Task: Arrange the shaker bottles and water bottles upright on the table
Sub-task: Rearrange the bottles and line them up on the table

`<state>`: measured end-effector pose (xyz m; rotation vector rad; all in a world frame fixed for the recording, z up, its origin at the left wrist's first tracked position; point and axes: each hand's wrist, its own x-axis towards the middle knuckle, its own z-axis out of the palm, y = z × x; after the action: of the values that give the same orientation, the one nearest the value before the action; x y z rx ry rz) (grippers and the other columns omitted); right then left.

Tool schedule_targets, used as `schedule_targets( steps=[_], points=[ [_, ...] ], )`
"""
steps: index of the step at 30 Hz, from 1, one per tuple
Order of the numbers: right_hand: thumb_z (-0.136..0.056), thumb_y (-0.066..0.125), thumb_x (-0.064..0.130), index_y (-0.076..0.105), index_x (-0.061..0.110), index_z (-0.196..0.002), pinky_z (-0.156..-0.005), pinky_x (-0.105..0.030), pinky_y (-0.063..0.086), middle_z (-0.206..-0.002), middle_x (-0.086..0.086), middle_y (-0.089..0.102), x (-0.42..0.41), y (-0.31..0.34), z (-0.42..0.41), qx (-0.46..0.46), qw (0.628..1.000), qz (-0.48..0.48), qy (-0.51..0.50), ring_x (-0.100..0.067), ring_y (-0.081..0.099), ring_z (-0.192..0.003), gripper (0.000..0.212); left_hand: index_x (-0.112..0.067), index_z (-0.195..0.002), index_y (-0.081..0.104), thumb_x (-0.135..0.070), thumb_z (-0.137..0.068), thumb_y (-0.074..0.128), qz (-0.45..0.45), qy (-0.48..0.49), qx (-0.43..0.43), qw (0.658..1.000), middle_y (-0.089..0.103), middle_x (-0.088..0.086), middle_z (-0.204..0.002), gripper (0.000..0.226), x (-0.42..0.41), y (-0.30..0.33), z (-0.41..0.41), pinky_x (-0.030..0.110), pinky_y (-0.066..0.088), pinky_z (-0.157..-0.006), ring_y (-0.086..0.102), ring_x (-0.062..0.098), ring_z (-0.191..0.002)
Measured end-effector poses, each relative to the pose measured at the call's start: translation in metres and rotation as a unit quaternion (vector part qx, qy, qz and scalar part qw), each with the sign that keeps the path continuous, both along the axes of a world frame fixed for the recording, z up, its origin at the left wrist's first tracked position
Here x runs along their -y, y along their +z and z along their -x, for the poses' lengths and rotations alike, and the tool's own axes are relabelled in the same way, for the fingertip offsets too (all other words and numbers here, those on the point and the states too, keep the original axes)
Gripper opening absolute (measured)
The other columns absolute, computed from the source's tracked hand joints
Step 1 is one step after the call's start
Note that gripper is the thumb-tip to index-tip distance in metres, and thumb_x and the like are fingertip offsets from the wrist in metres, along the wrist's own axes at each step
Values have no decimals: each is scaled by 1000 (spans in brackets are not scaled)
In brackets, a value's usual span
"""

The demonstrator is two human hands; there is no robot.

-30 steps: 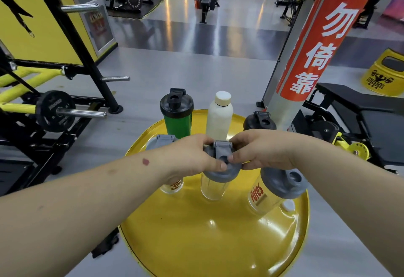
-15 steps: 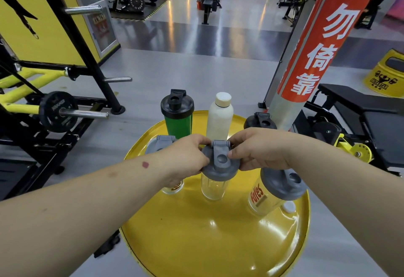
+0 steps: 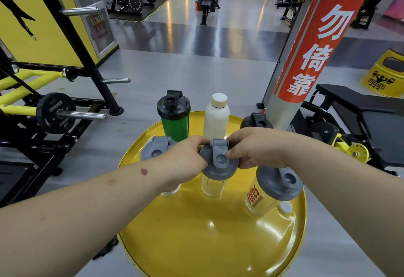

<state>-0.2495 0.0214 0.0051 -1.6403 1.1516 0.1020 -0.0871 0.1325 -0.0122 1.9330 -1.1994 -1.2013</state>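
A clear shaker with a grey lid (image 3: 218,163) stands upright at the middle of the round yellow table (image 3: 196,239). My left hand (image 3: 185,158) and my right hand (image 3: 255,148) pinch its lid from both sides. Another grey-lidded clear shaker (image 3: 156,149) stands to the left, half hidden by my left hand. A third, with red lettering (image 3: 273,187), stands to the right. Behind them stand a green shaker with a black lid (image 3: 174,115), a white water bottle (image 3: 216,117) and a black-lidded shaker (image 3: 255,121), mostly hidden by my right hand.
A small white cap (image 3: 286,208) lies on the table by the lettered shaker. A red and silver pillar (image 3: 310,54) rises at the back right. A black bench (image 3: 360,110) stands to the right, and a yellow and black weight rack (image 3: 54,110) to the left.
The view has shifted slightly. Both hands stay on the middle shaker's lid, which now shows more fully between the fingers. The bottles have not moved.
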Motion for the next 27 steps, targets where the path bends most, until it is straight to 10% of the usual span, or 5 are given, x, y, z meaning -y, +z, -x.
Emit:
schedule_targets(
  steps=[14,23,27],
  points=[
    [-92,69,13,69,9,-124,-99,-46,62,-115,-18,76,-1,1,-8,-42,999,13,3,-31,76,-107,31,-39,-130,62,-4,-88,55,-3,-47,90,995,73,5,-118,55,2,6,2,54,57,-96,68,31,-111],
    [-94,67,13,71,6,-117,-82,-32,61,-74,-3,64,-1,4,-5,-47,998,3,28,-13,66,-63,25,-36,-137,55,-9,-90,57,-1,-40,105,994,71,4,-121,55,-1,5,2,51,58,-94,68,29,-111],
    [-82,69,26,69,-4,-118,-103,-61,54,-101,-25,68,-6,17,-1,-58,995,69,40,-44,65,-93,46,-35,-149,45,-7,-92,53,-1,-50,119,992,66,7,-131,63,1,14,2,45,59,-89,66,27,-105]
  ],
)
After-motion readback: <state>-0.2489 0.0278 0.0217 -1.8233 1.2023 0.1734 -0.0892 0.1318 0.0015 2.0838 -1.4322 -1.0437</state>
